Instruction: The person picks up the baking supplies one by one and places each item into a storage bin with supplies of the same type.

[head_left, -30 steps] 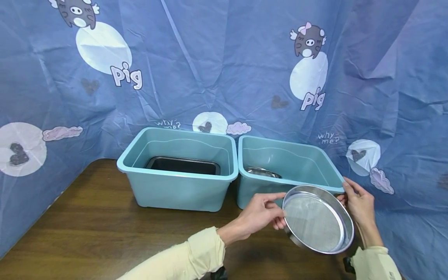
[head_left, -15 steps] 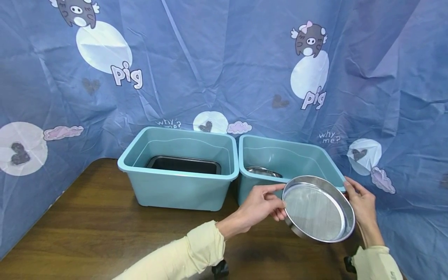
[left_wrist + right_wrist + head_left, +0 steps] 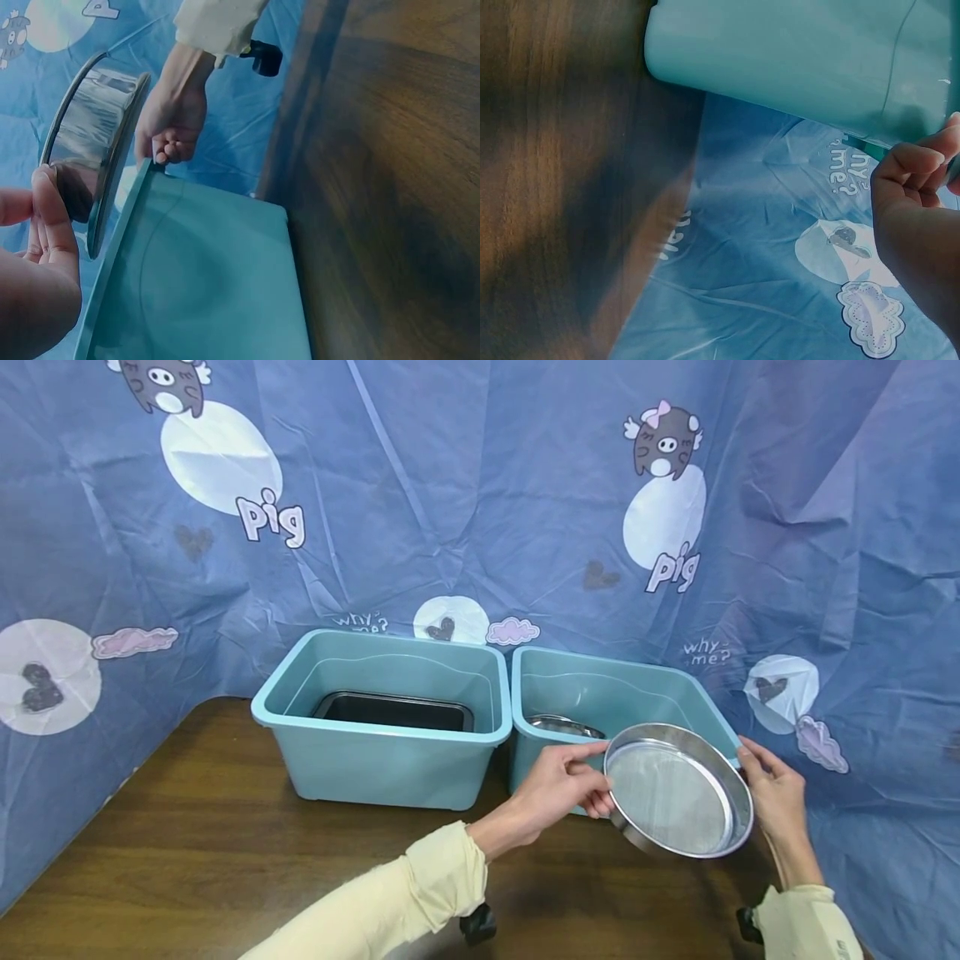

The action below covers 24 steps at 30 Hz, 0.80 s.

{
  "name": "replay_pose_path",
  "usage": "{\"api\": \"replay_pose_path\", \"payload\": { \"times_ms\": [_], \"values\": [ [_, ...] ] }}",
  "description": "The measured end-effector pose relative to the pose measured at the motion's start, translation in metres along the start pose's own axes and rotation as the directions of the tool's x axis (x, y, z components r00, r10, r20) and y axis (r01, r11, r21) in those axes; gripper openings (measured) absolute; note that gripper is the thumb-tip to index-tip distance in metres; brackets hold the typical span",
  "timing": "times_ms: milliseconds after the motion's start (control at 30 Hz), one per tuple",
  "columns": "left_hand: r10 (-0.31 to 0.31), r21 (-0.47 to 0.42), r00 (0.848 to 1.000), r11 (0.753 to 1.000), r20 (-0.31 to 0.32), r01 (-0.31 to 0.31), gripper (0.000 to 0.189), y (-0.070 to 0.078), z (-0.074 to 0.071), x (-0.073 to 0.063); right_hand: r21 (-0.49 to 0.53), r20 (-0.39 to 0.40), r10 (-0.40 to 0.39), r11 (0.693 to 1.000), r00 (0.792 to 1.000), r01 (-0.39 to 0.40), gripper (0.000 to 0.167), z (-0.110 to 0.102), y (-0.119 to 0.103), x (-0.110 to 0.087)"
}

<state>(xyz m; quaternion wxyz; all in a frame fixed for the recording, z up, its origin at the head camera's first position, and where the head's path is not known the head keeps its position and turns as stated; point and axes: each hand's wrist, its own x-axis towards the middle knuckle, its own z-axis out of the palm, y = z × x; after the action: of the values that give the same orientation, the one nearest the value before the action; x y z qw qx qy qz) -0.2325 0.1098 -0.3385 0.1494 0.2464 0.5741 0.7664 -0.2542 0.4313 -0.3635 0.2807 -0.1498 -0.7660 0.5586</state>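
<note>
Against a blue pig-print backdrop, above a wooden bench (image 3: pixel 187 860), a left hand (image 3: pixel 558 789) and right hand (image 3: pixel 772 793) are gripping opposite rims of a tilted steel sieve (image 3: pixel 675 789), hovering just before the right teal tub (image 3: pixel 540 693)

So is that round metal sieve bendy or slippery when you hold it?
Probably stiff: the sieve keeps its round shape though the left hand and right hand hold it only at opposite rims. Its shiny metal wall looks smooth, so it may be a bit slippery. The fine mesh bottom seems thin, so likely light and easy to dent.
</note>
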Motion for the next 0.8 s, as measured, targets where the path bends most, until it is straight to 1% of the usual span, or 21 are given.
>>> {"api": "replay_pose_path", "payload": {
  "times_ms": [167, 300, 333, 400, 467, 567, 600, 667, 733, 800],
  "values": [
    [-0.004, 0.020, 1.000, 1.000, -0.009, 0.005, 0.053, 0.001, -0.001, 0.003, -0.034, 0.000, 0.011, 0.999, 1.000, -0.011, 0.038, 0.000, 0.000, 0.001],
    [-0.013, 0.012, 1.000, 1.000, -0.015, 0.013, 0.053, 0.001, -0.002, 0.005, -0.070, 0.003, -0.014, 0.997, 1.000, 0.014, 0.044, 0.001, 0.000, 0.000],
    [-0.016, 0.007, 1.000, 1.000, -0.021, 0.017, 0.053, 0.002, -0.002, 0.006, -0.072, 0.004, -0.020, 0.997, 1.000, 0.020, 0.043, 0.001, 0.000, 0.000],
    [-0.020, 0.001, 0.999, 1.000, -0.032, 0.020, 0.054, 0.002, -0.002, 0.007, -0.060, 0.004, -0.030, 0.998, 1.000, 0.030, 0.033, 0.001, -0.001, -0.001],
    [-0.021, -0.001, 0.999, 1.000, -0.046, 0.021, 0.054, 0.003, -0.003, 0.009, -0.023, 0.007, -0.027, 0.999, 1.000, 0.027, 0.022, 0.001, -0.002, -0.002],
    [-0.017, 0.004, 0.998, 1.000, -0.065, 0.017, 0.054, 0.003, -0.004, 0.011, 0.049, 0.026, -0.037, 0.998, 0.999, 0.036, 0.016, 0.000, 0.006, 0.004],
    [-0.017, 0.004, 0.997, 1.000, -0.070, 0.017, 0.054, 0.004, -0.005, 0.012, 0.064, 0.041, -0.058, 0.996, 0.997, 0.055, 0.015, -0.002, 0.014, 0.010],
    [-0.008, 0.006, 0.997, 1.000, -0.080, 0.009, 0.054, 0.004, -0.006, 0.014, 0.137, 0.073, -0.078, 0.988, 0.994, 0.067, 0.019, -0.006, 0.043, 0.029],
    [0.000, 0.006, 0.996, 1.000, -0.084, 0.000, 0.054, 0.005, -0.007, 0.016, 0.187, 0.101, -0.116, 0.978, 0.988, 0.096, 0.028, -0.011, 0.084, 0.059],
    [0.008, 0.011, 0.996, 1.000, -0.091, -0.007, 0.054, 0.006, -0.008, 0.017, 0.249, 0.120, -0.114, 0.965, 0.986, 0.081, 0.039, -0.016, 0.125, 0.089]
  ]
}}
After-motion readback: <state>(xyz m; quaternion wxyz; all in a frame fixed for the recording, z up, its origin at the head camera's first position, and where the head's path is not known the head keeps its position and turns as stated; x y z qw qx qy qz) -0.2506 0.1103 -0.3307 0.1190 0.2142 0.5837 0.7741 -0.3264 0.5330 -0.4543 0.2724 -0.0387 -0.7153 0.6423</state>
